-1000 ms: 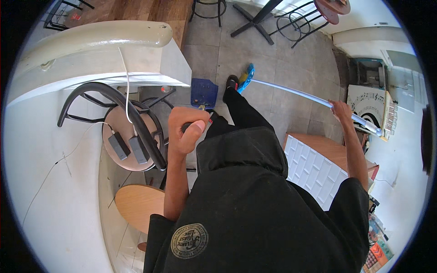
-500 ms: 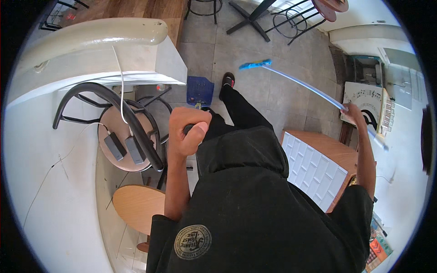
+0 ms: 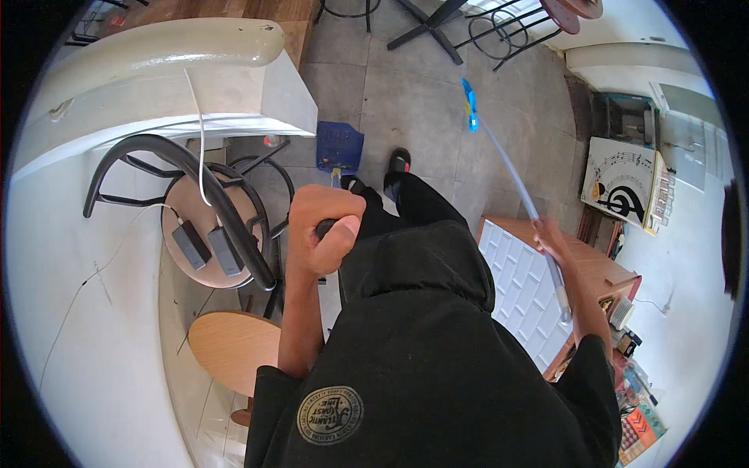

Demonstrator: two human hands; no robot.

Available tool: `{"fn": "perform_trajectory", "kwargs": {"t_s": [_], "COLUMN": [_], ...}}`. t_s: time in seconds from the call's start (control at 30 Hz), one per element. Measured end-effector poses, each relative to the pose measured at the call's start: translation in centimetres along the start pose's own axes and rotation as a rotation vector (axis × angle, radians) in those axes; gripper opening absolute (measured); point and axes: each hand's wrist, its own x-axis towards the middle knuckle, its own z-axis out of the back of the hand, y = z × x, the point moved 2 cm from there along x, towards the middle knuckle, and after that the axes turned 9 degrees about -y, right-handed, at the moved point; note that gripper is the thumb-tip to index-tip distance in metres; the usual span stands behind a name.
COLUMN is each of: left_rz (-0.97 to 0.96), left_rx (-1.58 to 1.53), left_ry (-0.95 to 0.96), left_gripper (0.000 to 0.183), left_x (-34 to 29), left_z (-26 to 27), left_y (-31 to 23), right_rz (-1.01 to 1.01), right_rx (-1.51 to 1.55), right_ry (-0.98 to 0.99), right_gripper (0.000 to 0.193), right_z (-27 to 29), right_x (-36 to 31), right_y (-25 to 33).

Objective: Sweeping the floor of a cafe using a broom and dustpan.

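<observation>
My left hand (image 3: 324,226) is closed in a fist round the dark top of a handle. Beyond it, a blue long-handled dustpan (image 3: 340,146) rests on the floor by my foot; most of its handle is hidden behind the fist. My right hand (image 3: 551,238) grips the pale blue pole of a broom (image 3: 511,173), whose end sticks out behind the wrist. Out over the grey floor, the broom's bright blue head (image 3: 470,107) is turned nearly edge-on, to the right of the dustpan. Whether it touches the floor I cannot tell.
At left stands a black-framed chair (image 3: 204,230) with two grey power adapters on its seat, beside a white counter (image 3: 292,97). A round wooden stool (image 3: 234,347) is nearer. A white-tiled wooden counter (image 3: 521,288) is at right; table legs (image 3: 429,31) stand far ahead.
My right hand has come left and closer to my body with the broom. The broom head has swung right and turned. My right foot has drawn nearer; the left fist stays closed.
</observation>
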Motion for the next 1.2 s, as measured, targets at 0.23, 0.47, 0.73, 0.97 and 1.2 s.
{"fn": "perform_trajectory", "kwargs": {"t_s": [0.23,0.47,0.73,0.97,1.2], "left_rz": [0.016,0.025,0.023,0.009,0.015], "left_rx": [0.003,-0.022,0.003,-0.006,0.000], "left_ry": [0.017,-0.015,-0.018,-0.011,-0.030], "left_gripper": [0.026,0.022,0.021,0.024,0.025], "left_x": [0.5,1.2,1.2,1.0,1.0], "left_z": [-0.2,-1.0,-1.2,-0.7,-0.8], "left_y": [-0.2,0.2,0.5,0.5,0.2], "right_rz": [0.006,0.164,0.130,0.274,0.370], "right_rx": [0.151,0.103,0.223,0.066,-0.108], "right_ry": [0.295,0.300,0.316,0.233,0.140], "right_gripper": [0.026,0.027,0.027,0.027,0.028], "right_z": [-8.1,-5.6,-2.7,-3.1,-5.0], "right_x": [-4.8,-8.3,-9.5,-7.9,-7.1], "right_y": [10.6,13.0,14.2,14.5,12.6]}}
